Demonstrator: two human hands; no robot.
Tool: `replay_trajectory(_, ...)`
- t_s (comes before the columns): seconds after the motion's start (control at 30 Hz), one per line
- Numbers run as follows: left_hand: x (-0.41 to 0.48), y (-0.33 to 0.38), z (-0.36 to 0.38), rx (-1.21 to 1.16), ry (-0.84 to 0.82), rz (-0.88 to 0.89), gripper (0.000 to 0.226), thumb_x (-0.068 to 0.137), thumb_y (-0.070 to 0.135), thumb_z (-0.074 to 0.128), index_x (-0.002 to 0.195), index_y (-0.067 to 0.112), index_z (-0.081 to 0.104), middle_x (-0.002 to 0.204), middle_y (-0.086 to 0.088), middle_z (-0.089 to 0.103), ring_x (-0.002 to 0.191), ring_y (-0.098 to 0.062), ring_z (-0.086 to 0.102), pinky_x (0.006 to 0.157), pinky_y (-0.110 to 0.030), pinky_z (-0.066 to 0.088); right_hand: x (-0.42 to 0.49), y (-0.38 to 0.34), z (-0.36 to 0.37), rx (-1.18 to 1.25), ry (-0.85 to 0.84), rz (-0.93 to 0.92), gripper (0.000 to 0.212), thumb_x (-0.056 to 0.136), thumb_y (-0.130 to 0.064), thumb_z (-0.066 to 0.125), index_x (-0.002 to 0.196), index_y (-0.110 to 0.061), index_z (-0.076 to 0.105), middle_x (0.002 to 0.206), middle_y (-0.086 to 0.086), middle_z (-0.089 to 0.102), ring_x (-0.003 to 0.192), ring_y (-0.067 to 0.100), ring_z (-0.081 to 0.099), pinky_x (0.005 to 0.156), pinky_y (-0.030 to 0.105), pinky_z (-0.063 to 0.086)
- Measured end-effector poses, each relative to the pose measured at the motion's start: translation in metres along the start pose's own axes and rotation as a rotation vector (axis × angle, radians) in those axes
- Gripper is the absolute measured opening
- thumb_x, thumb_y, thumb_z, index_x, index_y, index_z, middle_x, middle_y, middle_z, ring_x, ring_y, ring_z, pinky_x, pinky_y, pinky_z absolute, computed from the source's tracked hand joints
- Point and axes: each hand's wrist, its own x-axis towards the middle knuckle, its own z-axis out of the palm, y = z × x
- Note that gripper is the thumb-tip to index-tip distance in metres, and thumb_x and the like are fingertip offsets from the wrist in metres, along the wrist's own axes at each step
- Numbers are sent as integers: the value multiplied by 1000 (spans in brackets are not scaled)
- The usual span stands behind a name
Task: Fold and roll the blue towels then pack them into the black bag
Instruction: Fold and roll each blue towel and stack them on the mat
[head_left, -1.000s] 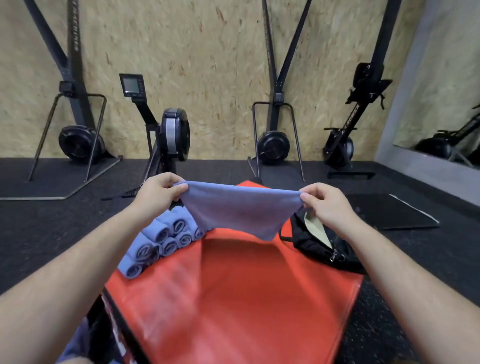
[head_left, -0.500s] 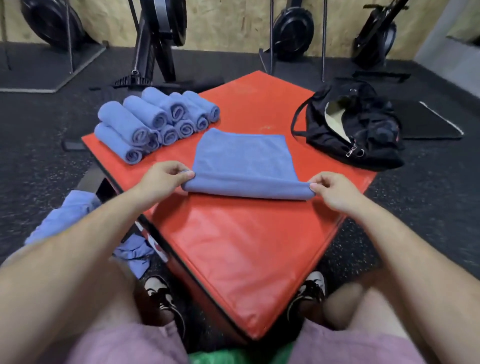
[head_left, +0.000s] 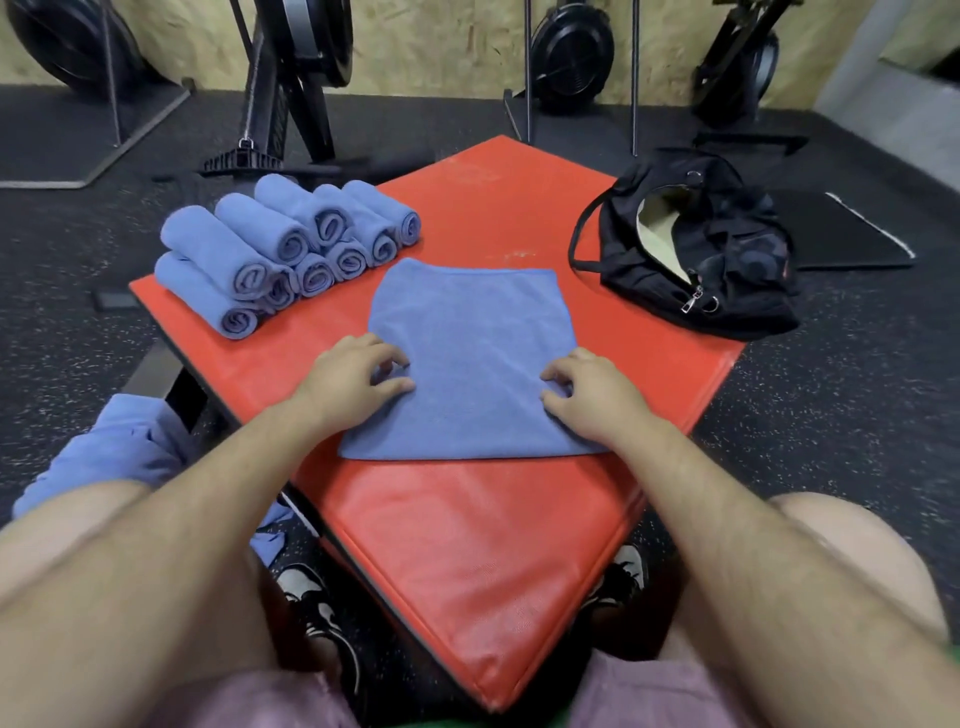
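In the head view, a flat blue cloth towel (head_left: 470, 358) is spread on a red padded vinyl platform (head_left: 467, 545). Its left edge is pinched by the left hand (head_left: 348, 376) and its right edge by the right hand (head_left: 592, 389), fingers curled. Rolled blue towels (head_left: 280, 249) are stacked at the platform's far left, and an open black fabric bag (head_left: 696, 260) is set at its far right.

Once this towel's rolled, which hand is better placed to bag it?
Right, probably: the right hand rests on the towel on the side where the bag lies open.
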Motion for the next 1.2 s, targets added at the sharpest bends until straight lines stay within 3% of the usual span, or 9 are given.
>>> replay_trajectory(0.13, -6, 2, 2, 60, -104, -37, 42, 79, 69, 65, 109, 39, 61, 104, 12, 52, 98, -21, 49, 85, -39, 44, -4, -3, -4, -27, -88, 68, 37, 78, -37, 70, 114, -28, 63, 116, -3, 60, 108, 24, 58, 92, 39, 49)
replay_trajectory(0.23, -17, 6, -10, 101, -214, -26, 66, 61, 90, 50, 105, 42, 57, 98, 16, 48, 95, -16, 48, 81, -37, 41, -17, -6, -10, -35, -138, 74, 36, 75, -38, 72, 109, -29, 61, 105, -4, 61, 99, 23, 60, 84, 35, 49)
replay_trajectory(0.33, -34, 12, -22, 156, -342, 31, 74, 50, 95, 42, 101, 43, 54, 95, 18, 48, 93, -11, 45, 78, -34, 37, -40, -13, -17, -124, -244, 54, 34, 76, -41, 72, 104, -30, 58, 94, -8, 58, 89, 20, 56, 73, 31, 43)
replay_trajectory(0.43, -37, 17, -28, 100, -383, 51, 80, 48, 102, 42, 97, 40, 55, 93, 16, 50, 92, -8, 47, 82, -34, 41, -53, -24, -23, -229, -317, 12, 32, 76, -50, 69, 100, -32, 58, 98, -7, 63, 95, 22, 61, 74, 32, 46)
replay_trajectory(0.63, 26, 32, -38, 116, -297, 25, 44, 87, 62, 62, 119, 32, 59, 117, 5, 52, 109, -20, 54, 96, -37, 43, 17, -32, -49, -262, -191, -108, 40, 88, -47, 59, 124, -31, 60, 118, -5, 65, 108, 22, 61, 88, 36, 52)
replay_trajectory(0.73, 63, 27, -32, 174, -306, 23, 42, 92, 52, 59, 128, 30, 55, 129, 4, 49, 119, -23, 53, 101, -39, 42, 57, -29, -48, -301, -254, -138, 42, 91, -45, 57, 130, -30, 59, 131, -4, 61, 119, 22, 58, 97, 40, 50)
replay_trajectory(0.83, 87, 13, -18, 212, -226, 16, 38, 97, 44, 53, 132, 28, 53, 134, 3, 50, 122, -24, 49, 97, -38, 40, 81, -21, -39, -252, -178, -145, 37, 92, -37, 56, 128, -28, 62, 134, -1, 59, 123, 25, 55, 99, 43, 49)
replay_trajectory(1.1, 139, -15, -13, 250, -191, 23, 28, 90, 47, 62, 112, 31, 61, 110, 8, 54, 112, -17, 52, 80, -35, 34, 137, -12, -19, -169, -108, -145, 33, 96, -21, 46, 126, -22, 61, 126, 5, 58, 117, 31, 54, 96, 44, 47)
replay_trajectory(1.2, 146, -25, -18, 208, -242, 0, 29, 86, 54, 66, 103, 32, 60, 104, 12, 54, 102, -12, 52, 82, -35, 37, 146, -7, -14, -220, -105, -140, 33, 94, -19, 49, 126, -22, 57, 124, 4, 53, 118, 30, 48, 96, 41, 41)
